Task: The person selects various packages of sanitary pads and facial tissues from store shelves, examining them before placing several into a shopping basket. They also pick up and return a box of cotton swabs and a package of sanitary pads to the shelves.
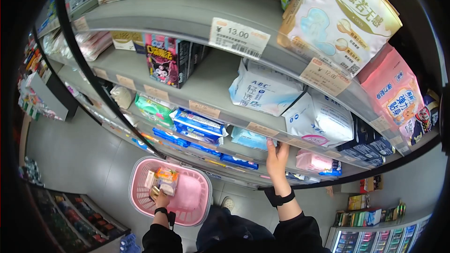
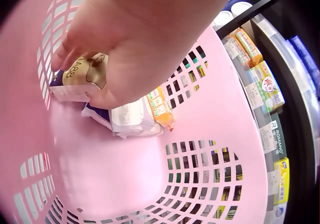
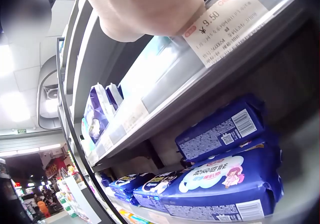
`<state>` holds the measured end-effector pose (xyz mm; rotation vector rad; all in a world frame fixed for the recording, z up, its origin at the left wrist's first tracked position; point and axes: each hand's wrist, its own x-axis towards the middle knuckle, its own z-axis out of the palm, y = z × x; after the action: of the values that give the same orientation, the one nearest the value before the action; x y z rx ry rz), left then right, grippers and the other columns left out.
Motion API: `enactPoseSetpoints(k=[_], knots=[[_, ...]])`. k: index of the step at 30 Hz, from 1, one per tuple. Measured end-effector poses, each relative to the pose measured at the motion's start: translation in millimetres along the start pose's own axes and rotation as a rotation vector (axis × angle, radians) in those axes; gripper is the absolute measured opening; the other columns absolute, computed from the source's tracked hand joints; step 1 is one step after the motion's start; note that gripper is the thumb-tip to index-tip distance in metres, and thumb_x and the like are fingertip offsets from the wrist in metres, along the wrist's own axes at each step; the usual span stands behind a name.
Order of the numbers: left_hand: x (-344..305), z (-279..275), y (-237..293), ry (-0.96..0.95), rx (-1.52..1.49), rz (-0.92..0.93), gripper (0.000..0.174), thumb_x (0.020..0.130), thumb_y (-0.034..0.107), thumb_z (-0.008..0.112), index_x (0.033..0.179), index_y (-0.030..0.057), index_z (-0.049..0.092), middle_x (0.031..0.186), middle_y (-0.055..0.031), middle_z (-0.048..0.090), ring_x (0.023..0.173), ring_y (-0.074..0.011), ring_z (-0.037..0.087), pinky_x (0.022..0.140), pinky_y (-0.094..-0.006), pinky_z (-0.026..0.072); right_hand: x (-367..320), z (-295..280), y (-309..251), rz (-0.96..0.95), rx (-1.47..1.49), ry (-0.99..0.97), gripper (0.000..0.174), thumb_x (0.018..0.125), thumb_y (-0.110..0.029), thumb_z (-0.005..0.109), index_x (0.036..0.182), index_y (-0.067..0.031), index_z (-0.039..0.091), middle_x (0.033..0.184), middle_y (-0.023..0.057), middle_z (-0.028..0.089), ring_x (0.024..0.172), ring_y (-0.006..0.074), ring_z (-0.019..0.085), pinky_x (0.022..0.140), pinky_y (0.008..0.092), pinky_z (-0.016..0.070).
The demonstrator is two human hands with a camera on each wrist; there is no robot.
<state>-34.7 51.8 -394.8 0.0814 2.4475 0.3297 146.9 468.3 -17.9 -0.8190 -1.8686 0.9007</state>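
1. The light-blue pack (image 1: pixel 248 138) lies on a lower shelf, beneath the upper shelf's lip (image 1: pixel 234 120). It looks like a film-wrapped pad pack, so probably light, squashy and slightly slippery.
2. The right grip (image 1: pixel 278 160) is at the pack's right end; fingertips are partly hidden, so I cannot tell whether they pinch it or how wide they stand.
3. Best hold there: thumb on the front face, fingers behind, squeezing gently (film wrinkles easily). The lip leaves limited headroom, so a level pull would suit it.
4. The gold box (image 2: pixel 80 78) is inside the pink basket (image 2: pixel 227 116), with the left grip (image 2: pixel 132 46) holding it, thumb against one end.
5. That box seems stiff card, light, with corners likely to dent; its opposite sides make the surest hold.
6. Beside it, the purple-white pack (image 2: pixel 132 116) looks soft and compressible, better taken across its middle.
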Motion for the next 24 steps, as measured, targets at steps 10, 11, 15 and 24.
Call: enactPoseSetpoints(k=[10, 11, 15, 24], knots=[[-12, -17, 5, 0.039, 0.131, 0.006, 0.074, 0.083, 0.034, 0.061, 0.145, 0.0105, 0.028, 0.130, -0.0382, 0.040, 0.117, -0.0503, 0.048, 0.095, -0.0486, 0.0471, -4, -2, 10, 0.071, 0.026, 0.035, 0.034, 0.089, -0.020, 0.063, 0.114, 0.0028, 0.057, 0.115, 0.0218, 0.058, 0.108, 0.0362, 0.054, 0.097, 0.0427, 0.0378], [-12, -19, 7, 0.056, 0.213, -0.018, 0.069, 0.084, 0.039, 0.060, 0.142, 0.0124, 0.034, 0.123, -0.0323, 0.049, 0.108, -0.0451, 0.058, 0.091, -0.0484, 0.0501, -4, -1, 10, 0.069, 0.048, 0.035, 0.033, 0.089, -0.019, 0.063, 0.114, 0.0026, 0.057, 0.115, 0.0219, 0.058, 0.108, 0.0366, 0.053, 0.097, 0.0429, 0.0374], [1, -8, -21, 0.197, 0.408, 0.271, 0.046, 0.091, 0.035, 0.042, 0.112, -0.0053, 0.052, 0.089, -0.0257, 0.067, 0.082, -0.0398, 0.068, 0.071, -0.0499, 0.0549, -4, -1, 4, 0.038, 0.045, 0.059, 0.031, 0.088, -0.017, 0.063, 0.111, 0.0025, 0.058, 0.113, 0.0215, 0.059, 0.108, 0.0365, 0.053, 0.098, 0.0427, 0.0371], [10, 9, -44, 0.284, -0.191, -0.101, 0.070, 0.088, 0.058, 0.049, 0.083, -0.0093, 0.067, 0.077, -0.0337, 0.063, 0.081, -0.0479, 0.065, 0.068, -0.0538, 0.0525, -2, -2, -2, 0.018, 0.127, 0.038, 0.033, 0.089, -0.021, 0.063, 0.111, 0.0033, 0.059, 0.112, 0.0208, 0.062, 0.105, 0.0344, 0.057, 0.095, 0.0417, 0.0404]])
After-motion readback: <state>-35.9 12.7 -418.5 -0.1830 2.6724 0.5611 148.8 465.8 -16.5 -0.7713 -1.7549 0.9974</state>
